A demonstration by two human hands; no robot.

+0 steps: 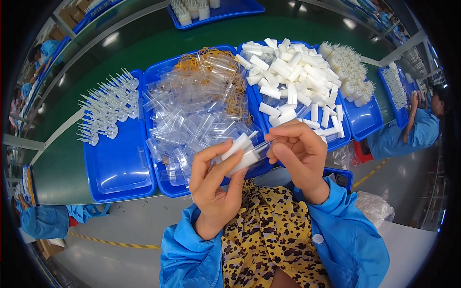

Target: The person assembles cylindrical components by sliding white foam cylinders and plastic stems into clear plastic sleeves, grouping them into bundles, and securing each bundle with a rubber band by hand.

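My left hand is closed around two small white pieces (just above my lap), near the blue tray. My right hand pinches a clear tube touching them.

Hands in view, own: 2, left hand, right hand
White plastic pieces held: 2
Blue trays on green table: 6 visible
White blocks in tray: too many to count
Clear sleeves: uncountable heap
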